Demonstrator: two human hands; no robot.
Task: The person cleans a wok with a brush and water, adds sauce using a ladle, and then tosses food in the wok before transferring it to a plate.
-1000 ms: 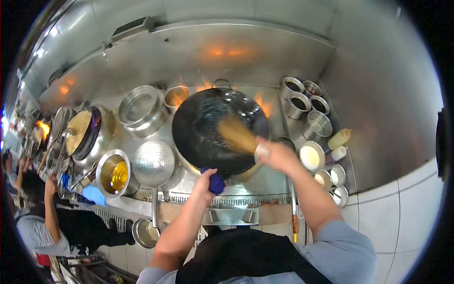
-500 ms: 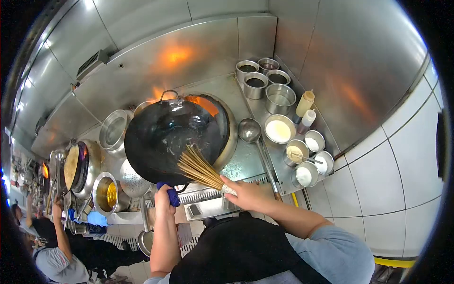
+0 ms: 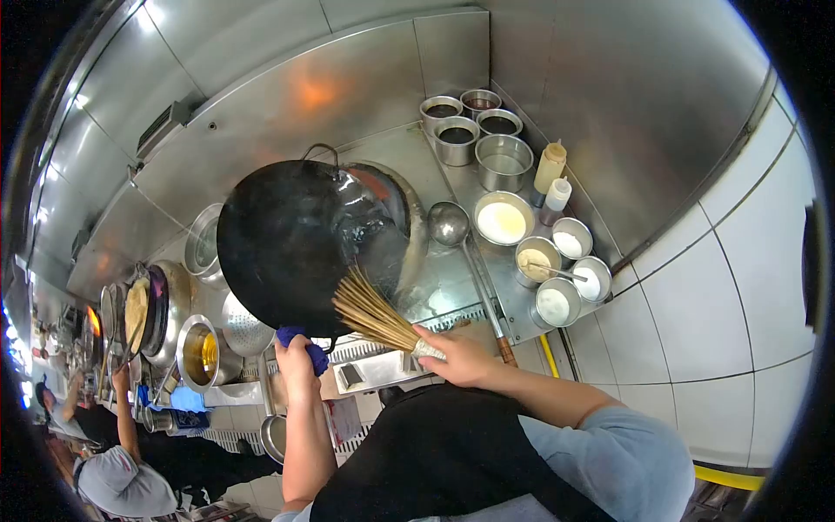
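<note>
A large black wok (image 3: 278, 248) is tilted over the burner ring, with water gathered toward its right side. My left hand (image 3: 298, 358) is closed around a dark blue cloth (image 3: 306, 346) at the wok's near handle; the cloth hides much of the grip. In my right hand (image 3: 454, 357) is a bamboo wok brush (image 3: 378, 313), gripped by its pale wrapped end. Its bristles point up and left over the wok's near right edge. A metal ladle (image 3: 450, 224) rests on the counter to the right of the wok.
Seasoning pots (image 3: 503, 219) and squeeze bottles (image 3: 550, 167) line the right counter. Left of the wok are a perforated strainer (image 3: 246, 324) and a metal pot of yellow oil (image 3: 202, 352). Another person (image 3: 126, 474) works at a second wok at far left.
The wok has tipped further left, and its water has run to the right side. Flames behind it no longer show. The brush stays over the near edge, shifted slightly right.
</note>
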